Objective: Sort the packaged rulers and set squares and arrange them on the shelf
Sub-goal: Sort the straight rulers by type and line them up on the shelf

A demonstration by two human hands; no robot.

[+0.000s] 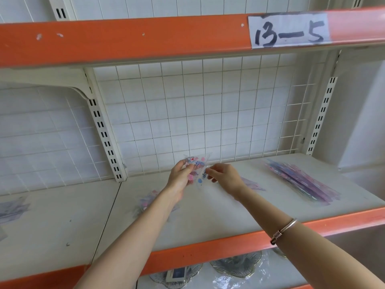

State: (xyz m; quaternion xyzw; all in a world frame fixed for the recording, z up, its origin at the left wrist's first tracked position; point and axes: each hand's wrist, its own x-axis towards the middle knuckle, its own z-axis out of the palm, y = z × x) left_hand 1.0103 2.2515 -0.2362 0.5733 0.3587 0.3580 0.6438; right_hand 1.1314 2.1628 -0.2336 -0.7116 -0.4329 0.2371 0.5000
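at frame centre, just above the shelf (208, 215): set square packet (199, 178), gripped in the curled fingers of left hand (180, 178); right hand (227, 178) at its right edge, fingers narrow, pinch or mere touch impossible to tell. probably light, thin, stiff inside slippery film; best held by the edges. print blurred; ruler pile (302, 180) at right smeared.

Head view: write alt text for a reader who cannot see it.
The left grip and right grip, bare hands, hold a clear packaged set square above a cream shelf. A pile of packaged rulers lies to the right; a label reading 13-5 is on the orange rail above.
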